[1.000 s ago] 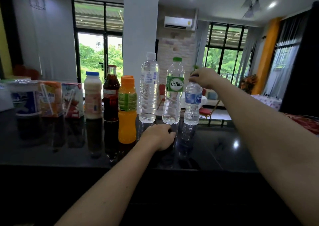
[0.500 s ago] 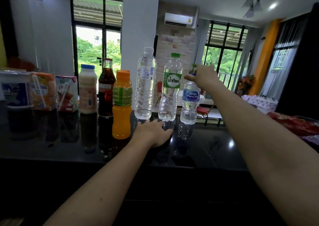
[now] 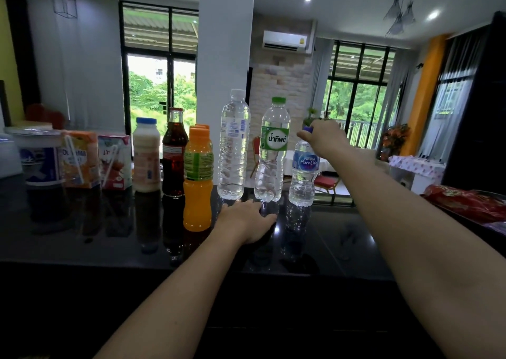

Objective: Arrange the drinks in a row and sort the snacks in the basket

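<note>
1. I see my right hand (image 3: 324, 136) pinching the purple cap of the small Nestle water bottle (image 3: 303, 176), which stands upright right of centre, at the right end of the row on the black counter (image 3: 342, 238).
2. Just left of it stand the green-capped water bottle (image 3: 273, 150) and the tall clear bottle (image 3: 234, 145).
3. My left hand (image 3: 246, 221) lies palm-down on the counter below those two, fingers loosely spread, holding nothing.
4. Further left: orange juice bottle (image 3: 197, 180), dark glass bottle (image 3: 174, 153), milky bottle (image 3: 146, 156), two cartons with straws (image 3: 115, 163), a white tub (image 3: 41, 156).
5. A red snack bag (image 3: 465, 201) lies at the right edge.
</note>
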`<action>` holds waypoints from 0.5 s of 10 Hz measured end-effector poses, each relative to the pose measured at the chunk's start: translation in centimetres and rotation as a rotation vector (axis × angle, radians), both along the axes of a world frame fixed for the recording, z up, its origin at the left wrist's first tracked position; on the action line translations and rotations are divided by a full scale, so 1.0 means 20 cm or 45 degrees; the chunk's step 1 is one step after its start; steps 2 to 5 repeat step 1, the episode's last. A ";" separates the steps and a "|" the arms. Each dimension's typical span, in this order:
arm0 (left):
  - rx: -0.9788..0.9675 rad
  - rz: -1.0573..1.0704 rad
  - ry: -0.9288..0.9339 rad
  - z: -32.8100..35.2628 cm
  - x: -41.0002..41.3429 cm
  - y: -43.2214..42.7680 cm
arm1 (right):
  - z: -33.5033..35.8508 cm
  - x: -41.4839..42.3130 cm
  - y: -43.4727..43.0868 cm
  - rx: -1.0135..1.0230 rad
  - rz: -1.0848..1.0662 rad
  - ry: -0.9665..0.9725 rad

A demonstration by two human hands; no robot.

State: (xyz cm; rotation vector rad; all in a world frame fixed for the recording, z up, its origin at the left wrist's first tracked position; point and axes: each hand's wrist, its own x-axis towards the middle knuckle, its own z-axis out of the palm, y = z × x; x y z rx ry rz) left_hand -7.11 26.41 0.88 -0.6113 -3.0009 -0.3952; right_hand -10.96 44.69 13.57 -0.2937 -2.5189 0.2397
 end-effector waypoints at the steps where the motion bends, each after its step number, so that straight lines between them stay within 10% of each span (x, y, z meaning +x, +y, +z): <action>1: 0.069 0.048 -0.002 0.02 0.03 0.01 | -0.07 0.03 0.00 -0.189 -0.004 0.029; 5: 0.069 0.048 -0.002 0.02 0.03 0.01 | -0.07 0.03 0.00 -0.189 -0.004 0.029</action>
